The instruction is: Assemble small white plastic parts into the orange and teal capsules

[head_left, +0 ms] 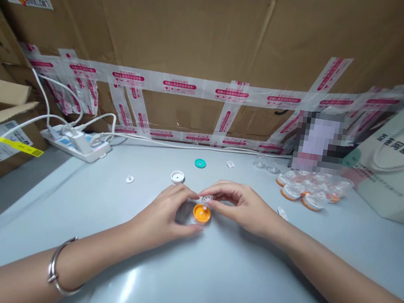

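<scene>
My left hand (162, 216) and my right hand (241, 205) meet at the middle of the pale grey table (205, 283). Between their fingertips sits a small orange round part (201, 213). My left thumb and forefinger curl around it. My right fingers pinch a tiny white piece (207, 199) just above the orange part. A silver bangle (57, 271) circles my left wrist.
A white round cap (177, 176), a teal ring (200, 163) and small white bits (129, 179) lie behind my hands. A pile of orange-and-clear parts (310, 190) sits at the right, near a paper bag (401, 161). A power strip (77, 143) with cables lies left. Taped cardboard walls (202, 45) surround the table.
</scene>
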{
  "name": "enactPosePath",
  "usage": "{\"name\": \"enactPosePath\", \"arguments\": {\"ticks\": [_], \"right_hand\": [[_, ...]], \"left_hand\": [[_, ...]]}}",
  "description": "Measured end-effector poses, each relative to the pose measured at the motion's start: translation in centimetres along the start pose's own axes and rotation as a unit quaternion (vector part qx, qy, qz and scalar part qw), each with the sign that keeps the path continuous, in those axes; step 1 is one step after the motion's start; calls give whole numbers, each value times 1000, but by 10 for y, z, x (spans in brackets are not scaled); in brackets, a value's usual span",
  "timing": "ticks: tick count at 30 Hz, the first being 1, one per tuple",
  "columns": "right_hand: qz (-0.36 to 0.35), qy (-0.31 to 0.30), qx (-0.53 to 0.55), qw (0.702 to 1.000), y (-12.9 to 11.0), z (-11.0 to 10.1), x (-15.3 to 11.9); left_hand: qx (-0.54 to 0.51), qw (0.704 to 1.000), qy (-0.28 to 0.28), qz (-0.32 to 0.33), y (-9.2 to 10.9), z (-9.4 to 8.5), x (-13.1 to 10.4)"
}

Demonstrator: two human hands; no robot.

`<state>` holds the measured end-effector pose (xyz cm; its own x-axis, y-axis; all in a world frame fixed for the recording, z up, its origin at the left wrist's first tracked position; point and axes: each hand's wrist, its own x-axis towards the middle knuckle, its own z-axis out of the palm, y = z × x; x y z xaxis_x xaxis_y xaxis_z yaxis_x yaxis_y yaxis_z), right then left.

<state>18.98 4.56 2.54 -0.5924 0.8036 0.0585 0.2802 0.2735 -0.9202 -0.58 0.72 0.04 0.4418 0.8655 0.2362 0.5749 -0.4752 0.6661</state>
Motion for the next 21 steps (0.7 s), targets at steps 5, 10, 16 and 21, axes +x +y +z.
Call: {"name": "enactPosePath", "arguments": {"ticks": [5, 10, 16, 21], "right_hand": [[-23, -22, -44, 999, -2, 0, -2], [-32, -25, -68, 997, 1, 2, -3], [-39, -1, -62, 997, 2, 4, -2], [-47, -4, -78, 996, 2, 3, -4]], "left_hand": [[12, 1000, -10, -11, -1, 6, 3], [3, 1000, 7, -28, 0, 6, 7], [-7, 1000, 13, -21, -2, 6, 8], [-11, 1000, 14, -21, -3, 5, 9]]}}
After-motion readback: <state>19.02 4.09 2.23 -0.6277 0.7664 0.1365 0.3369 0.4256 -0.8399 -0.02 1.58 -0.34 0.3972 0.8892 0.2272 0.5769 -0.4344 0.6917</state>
